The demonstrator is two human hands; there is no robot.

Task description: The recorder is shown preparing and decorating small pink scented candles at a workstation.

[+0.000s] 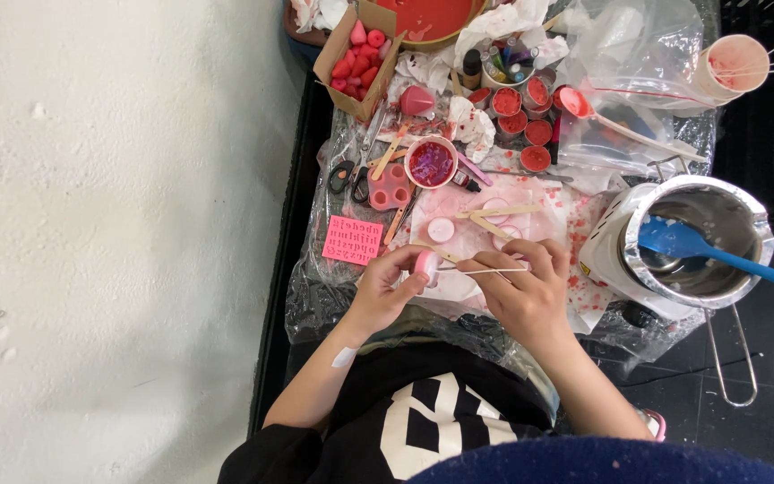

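Fingers of the left hand (387,285) pinched a small, smooth pink oval mould (426,265) over the plastic-covered table (311,296) — the right hand (521,289) gripped a thin white wick stick (485,270) beside it.

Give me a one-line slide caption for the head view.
Left hand holds a small pink candle while right hand threads a thin wick, above a plastic-covered table.

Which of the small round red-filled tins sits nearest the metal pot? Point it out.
The red tin at the bottom of the cluster, lowest in the picture and closest to the metal pot; the other tins sit farther up.
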